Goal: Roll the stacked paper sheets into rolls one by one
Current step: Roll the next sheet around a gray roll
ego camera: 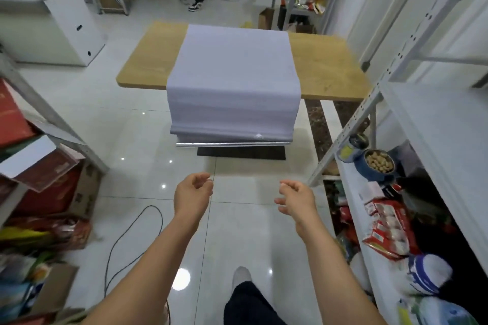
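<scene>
Low in the view, above bare floor tiles (137, 140), both hands are stretched forward and hold nothing. Left hand (192, 194) has its fingers loosely curled, thumb near the fingertips; right hand (295, 200) is half open, its fingers spread and bent. They sit apart, about as wide as the stack ahead, and well short of it.

Beyond them the paper (233, 66) lies as a thick stack on a wooden table (148, 66), draped over the near edge so the sheets hang down in front. At the bottom of that overhang the lowest part curls into a roll (229, 132), with a shiny bar (232, 144) just beneath it; what the bar is I cannot tell.

Judging by the drape, the sheets are thin, limp and light singly, though the stack as a whole looks heavy. They will likely crease or tear if pinched hard and may slide on one another. A good hold seems to be the hanging edge of the top sheet, taken near both corners with fingertips so that one sheet peels away alone.
</scene>
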